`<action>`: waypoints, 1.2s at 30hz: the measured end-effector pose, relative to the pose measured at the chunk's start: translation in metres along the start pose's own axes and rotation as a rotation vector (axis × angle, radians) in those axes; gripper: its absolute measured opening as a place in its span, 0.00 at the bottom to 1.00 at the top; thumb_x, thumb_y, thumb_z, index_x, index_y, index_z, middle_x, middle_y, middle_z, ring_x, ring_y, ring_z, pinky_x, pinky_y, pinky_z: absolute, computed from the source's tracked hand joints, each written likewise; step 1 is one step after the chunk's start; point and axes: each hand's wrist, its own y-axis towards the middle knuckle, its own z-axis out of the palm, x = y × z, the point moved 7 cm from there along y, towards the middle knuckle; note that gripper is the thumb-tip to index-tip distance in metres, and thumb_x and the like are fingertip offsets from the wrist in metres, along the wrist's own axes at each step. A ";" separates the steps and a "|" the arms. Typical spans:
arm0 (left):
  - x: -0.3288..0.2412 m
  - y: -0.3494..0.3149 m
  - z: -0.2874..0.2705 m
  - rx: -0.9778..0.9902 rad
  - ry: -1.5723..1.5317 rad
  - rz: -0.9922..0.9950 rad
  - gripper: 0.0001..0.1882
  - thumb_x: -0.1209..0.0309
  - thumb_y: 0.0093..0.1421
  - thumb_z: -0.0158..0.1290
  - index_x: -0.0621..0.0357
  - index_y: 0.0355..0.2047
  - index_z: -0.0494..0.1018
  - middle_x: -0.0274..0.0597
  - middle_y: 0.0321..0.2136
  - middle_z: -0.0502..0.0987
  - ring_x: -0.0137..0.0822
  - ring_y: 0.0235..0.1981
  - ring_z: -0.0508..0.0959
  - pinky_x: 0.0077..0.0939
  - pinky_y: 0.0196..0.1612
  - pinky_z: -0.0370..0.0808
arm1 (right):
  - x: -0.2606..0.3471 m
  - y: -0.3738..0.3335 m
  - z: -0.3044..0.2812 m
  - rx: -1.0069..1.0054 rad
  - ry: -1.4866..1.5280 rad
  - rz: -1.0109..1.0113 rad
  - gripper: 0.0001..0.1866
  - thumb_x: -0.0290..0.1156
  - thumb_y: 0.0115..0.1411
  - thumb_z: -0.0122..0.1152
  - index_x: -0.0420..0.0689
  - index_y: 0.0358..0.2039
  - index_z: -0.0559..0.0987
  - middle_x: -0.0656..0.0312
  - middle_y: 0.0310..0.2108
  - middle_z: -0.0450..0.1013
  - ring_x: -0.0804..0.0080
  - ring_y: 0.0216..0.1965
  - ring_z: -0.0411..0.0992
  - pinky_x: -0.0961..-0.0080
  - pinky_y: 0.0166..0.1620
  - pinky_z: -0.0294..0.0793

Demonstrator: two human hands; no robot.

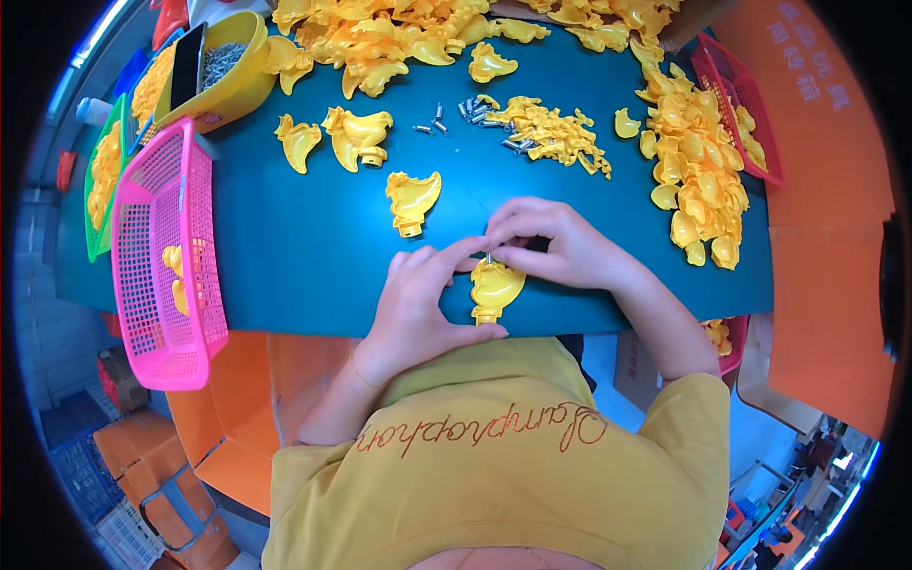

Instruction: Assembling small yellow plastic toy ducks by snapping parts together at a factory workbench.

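Observation:
At the table's near edge a yellow curved plastic shell piece [498,285] lies between my hands, its narrow collar toward me. My left hand [418,296] grips it from the left, thumb by the collar and forefinger at the top. From the right, my right hand [560,242] is closed in a pinch at the shell's upper end. A tiny silvery metal part [488,257] shows at those fingertips; its exact fit in the shell is hidden. Just beyond my left hand sits another yellow shell piece [413,201], hollow side up.
Small yellow parts [560,133] and metal cylinders [438,120] lie farther back. Shell heaps fill the far edge; rounded yellow pieces [698,176] pile at right. A pink basket [204,256] and a yellow tub [249,90] of metal parts with a phone [187,66] stand left.

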 end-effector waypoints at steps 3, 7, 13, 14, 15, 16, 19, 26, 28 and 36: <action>0.000 -0.001 0.003 0.012 0.086 0.022 0.48 0.54 0.38 0.80 0.48 0.61 0.74 0.31 0.41 0.81 0.35 0.39 0.76 0.32 0.47 0.67 | 0.003 -0.011 0.005 -0.083 0.063 0.061 0.14 0.27 0.60 0.72 0.44 0.47 0.86 0.60 0.47 0.79 0.72 0.44 0.78 0.74 0.45 0.79; 0.003 -0.003 0.005 -0.027 0.035 0.020 0.43 0.54 0.38 0.80 0.48 0.56 0.77 0.31 0.41 0.80 0.36 0.40 0.76 0.33 0.47 0.67 | 0.008 -0.015 0.019 -0.268 -0.106 0.028 0.14 0.27 0.59 0.73 0.43 0.46 0.85 0.61 0.46 0.79 0.71 0.41 0.78 0.74 0.44 0.79; -0.003 -0.001 0.008 -0.043 0.099 0.132 0.40 0.54 0.38 0.80 0.48 0.52 0.78 0.31 0.40 0.79 0.36 0.38 0.75 0.32 0.46 0.66 | 0.011 -0.011 0.016 -0.183 -0.084 0.110 0.16 0.28 0.59 0.73 0.42 0.47 0.84 0.60 0.49 0.79 0.65 0.46 0.79 0.70 0.49 0.79; -0.007 -0.001 0.006 -0.078 0.117 0.185 0.41 0.55 0.36 0.81 0.49 0.52 0.78 0.31 0.37 0.78 0.34 0.36 0.73 0.31 0.45 0.66 | 0.012 -0.011 0.012 -0.143 -0.048 0.048 0.16 0.29 0.59 0.73 0.43 0.48 0.84 0.59 0.50 0.79 0.64 0.48 0.79 0.68 0.51 0.79; -0.008 -0.001 0.005 -0.079 0.119 0.192 0.41 0.55 0.36 0.81 0.49 0.52 0.78 0.31 0.37 0.78 0.34 0.36 0.73 0.31 0.45 0.66 | 0.010 -0.017 -0.004 -0.208 -0.066 0.054 0.17 0.31 0.60 0.73 0.43 0.50 0.84 0.58 0.51 0.80 0.60 0.50 0.79 0.67 0.55 0.78; -0.006 -0.002 0.006 -0.079 0.123 0.158 0.41 0.54 0.36 0.81 0.49 0.52 0.78 0.30 0.37 0.78 0.34 0.36 0.73 0.31 0.46 0.66 | 0.011 -0.020 -0.032 -0.294 -0.239 0.035 0.17 0.32 0.61 0.72 0.44 0.50 0.85 0.57 0.48 0.81 0.60 0.50 0.79 0.66 0.55 0.77; -0.003 -0.004 0.007 -0.072 0.132 0.096 0.42 0.53 0.37 0.80 0.49 0.53 0.78 0.30 0.38 0.78 0.34 0.36 0.74 0.31 0.47 0.66 | 0.008 -0.039 -0.124 -0.718 -0.887 0.199 0.14 0.25 0.59 0.65 0.49 0.45 0.87 0.58 0.44 0.83 0.57 0.50 0.77 0.62 0.54 0.76; -0.005 -0.001 0.008 -0.023 0.132 0.057 0.41 0.49 0.42 0.78 0.47 0.55 0.77 0.32 0.44 0.81 0.36 0.42 0.76 0.33 0.49 0.67 | -0.040 -0.035 -0.162 -0.412 -1.380 0.425 0.11 0.33 0.63 0.67 0.50 0.46 0.86 0.70 0.56 0.78 0.62 0.62 0.69 0.56 0.59 0.68; -0.005 -0.001 0.007 -0.067 0.141 0.049 0.42 0.51 0.40 0.79 0.48 0.55 0.77 0.31 0.42 0.80 0.35 0.40 0.75 0.32 0.48 0.66 | -0.015 -0.038 -0.146 -0.601 -1.156 0.184 0.12 0.37 0.65 0.68 0.47 0.46 0.85 0.62 0.55 0.78 0.58 0.61 0.71 0.55 0.61 0.70; -0.008 -0.010 0.013 -0.214 0.180 0.054 0.40 0.55 0.39 0.79 0.49 0.54 0.77 0.31 0.41 0.80 0.36 0.39 0.77 0.33 0.49 0.66 | 0.014 -0.056 0.027 -0.260 0.347 0.166 0.19 0.23 0.64 0.69 0.37 0.56 0.79 0.61 0.44 0.82 0.77 0.43 0.80 0.81 0.47 0.76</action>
